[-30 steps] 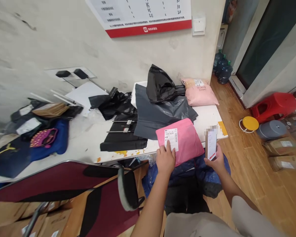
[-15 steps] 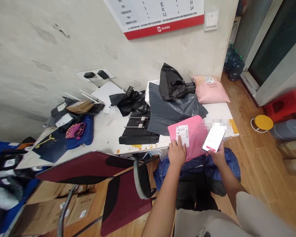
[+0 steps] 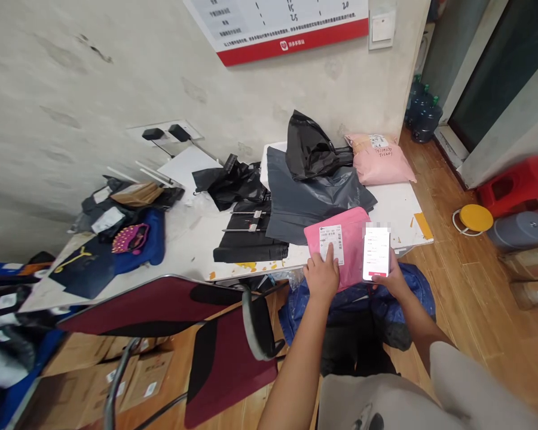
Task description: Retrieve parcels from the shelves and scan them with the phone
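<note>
A pink mailer parcel [image 3: 356, 242] with a white printed label [image 3: 326, 237] lies at the table's front edge, its lower end over the edge. My left hand [image 3: 323, 278] rests on the parcel's lower left part. Its index finger is stretched out onto the label, the other fingers partly bent and apart. My right hand [image 3: 392, 280] is closed around a smartphone [image 3: 376, 254], held over the parcel's right side. The phone's lit screen shows a white page with a red button at the bottom. Fingers behind the phone are hidden.
Dark plastic mailing bags [image 3: 314, 200] lie behind the parcel on the white table [image 3: 186, 245]. A light pink package [image 3: 381, 162] sits at the back right. Several wrapped items surround a pink studded case [image 3: 130, 239] at left. A maroon chair [image 3: 228, 364] stands in front.
My right hand has moved the phone slightly left and turned it more upright, and its screen now shows more lines. My left index finger stays on the label, shifted slightly.
</note>
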Motion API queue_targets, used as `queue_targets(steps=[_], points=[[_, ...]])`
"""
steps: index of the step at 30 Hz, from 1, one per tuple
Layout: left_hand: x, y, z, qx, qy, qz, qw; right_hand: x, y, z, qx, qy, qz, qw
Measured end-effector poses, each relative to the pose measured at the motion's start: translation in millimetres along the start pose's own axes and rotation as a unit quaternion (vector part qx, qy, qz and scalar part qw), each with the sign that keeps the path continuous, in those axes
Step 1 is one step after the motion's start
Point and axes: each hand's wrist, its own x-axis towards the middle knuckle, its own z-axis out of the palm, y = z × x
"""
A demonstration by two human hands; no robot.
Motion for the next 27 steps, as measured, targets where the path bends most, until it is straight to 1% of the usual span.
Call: queue_targets(steps=[4, 13, 16, 22, 27], points=[[0, 1, -2, -0.008, -0.007, 0.001, 1.0, 1, 0, 0, -0.001, -0.001, 0.01, 1.0], [4, 0, 3, -0.012, -0.002, -0.003, 1.0, 2, 1, 6, -0.001, 0.016, 0.025, 1.0], [4, -1, 4, -0.01, 0.004, -0.002, 1.0, 2, -2, 7, 0.005, 0.012, 0.026, 1.0], [2, 0, 2, -0.011, -0.006, -0.002, 1.0, -4, -12, 7, -0.005, -0.002, 0.028, 1.0], [2, -1, 2, -0.011, -0.007, -0.004, 1.0, -3, -14, 6, -0.011, -0.022, 0.025, 0.999]])
